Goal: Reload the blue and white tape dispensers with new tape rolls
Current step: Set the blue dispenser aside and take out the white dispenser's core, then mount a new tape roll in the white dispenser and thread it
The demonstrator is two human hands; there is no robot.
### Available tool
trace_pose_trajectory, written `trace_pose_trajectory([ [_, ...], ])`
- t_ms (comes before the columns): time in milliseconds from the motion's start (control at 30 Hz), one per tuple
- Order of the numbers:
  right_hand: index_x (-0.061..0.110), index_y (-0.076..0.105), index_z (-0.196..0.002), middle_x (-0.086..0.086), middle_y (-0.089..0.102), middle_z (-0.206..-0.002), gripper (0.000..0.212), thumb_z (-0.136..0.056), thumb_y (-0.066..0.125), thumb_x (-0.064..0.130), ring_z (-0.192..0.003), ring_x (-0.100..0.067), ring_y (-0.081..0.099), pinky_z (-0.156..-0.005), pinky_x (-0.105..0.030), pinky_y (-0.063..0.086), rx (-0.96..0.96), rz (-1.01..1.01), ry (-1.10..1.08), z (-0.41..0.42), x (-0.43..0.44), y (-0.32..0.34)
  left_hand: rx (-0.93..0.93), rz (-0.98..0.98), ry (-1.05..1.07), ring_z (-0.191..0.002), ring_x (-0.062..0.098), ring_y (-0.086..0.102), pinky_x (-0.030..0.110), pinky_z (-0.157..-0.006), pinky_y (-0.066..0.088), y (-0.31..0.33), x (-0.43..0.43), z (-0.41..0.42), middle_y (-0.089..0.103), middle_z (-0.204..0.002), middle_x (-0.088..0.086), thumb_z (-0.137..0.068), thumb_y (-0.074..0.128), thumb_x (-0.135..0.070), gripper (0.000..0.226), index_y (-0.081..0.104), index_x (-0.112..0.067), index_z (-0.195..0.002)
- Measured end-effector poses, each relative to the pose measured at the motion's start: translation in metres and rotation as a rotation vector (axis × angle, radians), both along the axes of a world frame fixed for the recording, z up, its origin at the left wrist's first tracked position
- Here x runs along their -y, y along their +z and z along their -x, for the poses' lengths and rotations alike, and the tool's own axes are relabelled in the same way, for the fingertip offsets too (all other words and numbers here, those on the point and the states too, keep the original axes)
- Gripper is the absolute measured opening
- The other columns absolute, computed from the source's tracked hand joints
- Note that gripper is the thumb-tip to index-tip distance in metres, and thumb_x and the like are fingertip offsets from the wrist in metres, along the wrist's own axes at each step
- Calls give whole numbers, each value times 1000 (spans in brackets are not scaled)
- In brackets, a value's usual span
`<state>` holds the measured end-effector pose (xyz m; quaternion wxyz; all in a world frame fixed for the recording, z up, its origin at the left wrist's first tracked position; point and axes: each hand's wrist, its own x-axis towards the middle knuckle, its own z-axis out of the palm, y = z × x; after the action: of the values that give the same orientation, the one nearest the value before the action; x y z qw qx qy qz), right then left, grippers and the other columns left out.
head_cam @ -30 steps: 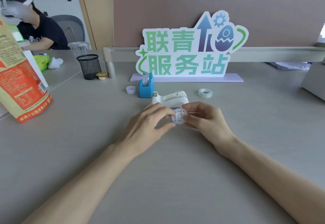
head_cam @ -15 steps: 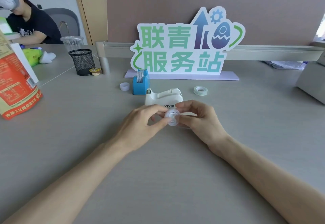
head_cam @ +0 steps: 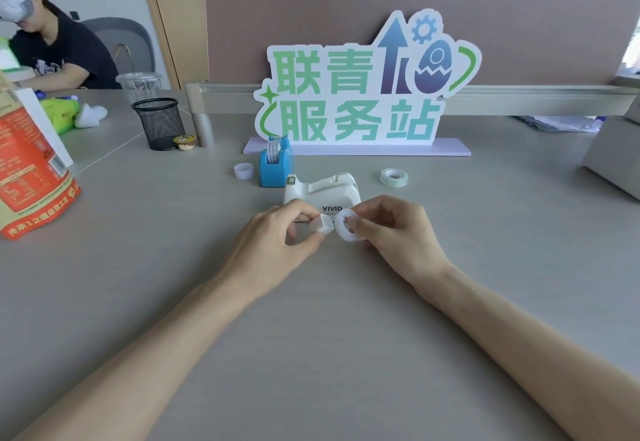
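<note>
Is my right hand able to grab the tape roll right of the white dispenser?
Probably not yet: nothing blocks the tape roll, but the right hand pinches a white ring.

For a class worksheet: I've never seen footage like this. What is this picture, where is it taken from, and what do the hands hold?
No machine here: a person wears a camera on the head, looking down at their own hands. The left hand pinches a small white hub; the right hand pinches a white ring. Behind them on the table stand a white tape dispenser and a blue tape dispenser; a clear tape roll lies to the right.
</note>
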<state>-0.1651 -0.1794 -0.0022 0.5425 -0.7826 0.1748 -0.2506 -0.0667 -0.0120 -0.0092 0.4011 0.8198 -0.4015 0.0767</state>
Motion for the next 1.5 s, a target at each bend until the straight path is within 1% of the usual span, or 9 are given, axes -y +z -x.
trace_pose_trajectory([
  [133,23,72,-84,12,72,-81,8,-82,70,31,-81,-4,65,-70,-18,48,-127,338,-73,2,11,0,-8,-12,6,-68,11,52,29,-69,47,-1,1,-3,65,-88,-23,-85,64,-32,10,65,-33,-94],
  [367,23,72,-87,15,64,-78,11,-81,69,32,-82,-10,61,-72,-23,46,-226,385,-83,-1,11,0,78,-67,-40,-73,-8,49,17,-67,38,-6,3,-5,58,-90,-23,-87,62,-24,20,66,-32,-105],
  [500,23,72,-89,14,65,-82,11,-82,67,30,-84,-11,61,-70,-21,45,-241,381,-73,-2,11,1,172,-118,-45,-80,4,44,30,-75,48,-9,5,-5,57,-95,-20,-86,61,-21,25,65,-29,-110],
  [700,19,67,-112,-4,64,-112,25,-90,55,15,-98,-23,59,-79,-26,42,-167,450,-266,-19,45,-1,185,-134,-44,-86,9,49,36,-76,50,-8,4,-4,60,-99,-15,-86,61,-20,23,63,-26,-108],
  [867,21,42,-140,0,39,-150,47,-94,48,25,-131,-31,39,-99,-42,40,-393,652,-271,-46,68,-2,156,-127,-35,-78,-1,47,33,-74,48,-3,3,-2,56,-88,-16,-87,60,-21,20,60,-27,-106],
  [1033,20,35,-141,1,34,-154,48,-95,39,29,-134,-30,29,-100,-43,31,-551,766,-247,-56,67,-5,127,-144,-39,-79,-14,46,22,-67,38,-2,4,-1,48,-75,-31,-89,61,-24,20,60,-28,-108],
  [1233,21,52,-125,-1,61,-124,33,-93,51,19,-115,-27,52,-91,-37,42,-352,566,-244,-36,70,-8,101,-104,-75,-75,-11,48,15,-65,38,0,3,0,51,-81,-32,-89,61,-27,22,63,-29,-111],
  [1333,20,64,-105,8,66,-98,12,-95,59,23,-80,3,57,-73,-21,43,-31,274,-255,-13,62,-1,62,-39,-102,-73,4,51,21,-72,45,3,4,3,58,-86,-28,-88,64,-31,24,65,-33,-111],
  [1500,27,63,-90,21,66,-91,2,-92,64,27,-88,12,59,-80,-4,40,172,172,-192,17,24,6,-49,14,-151,-86,5,58,14,-74,41,5,8,13,66,-93,-22,-87,66,-32,22,69,-35,-108],
])
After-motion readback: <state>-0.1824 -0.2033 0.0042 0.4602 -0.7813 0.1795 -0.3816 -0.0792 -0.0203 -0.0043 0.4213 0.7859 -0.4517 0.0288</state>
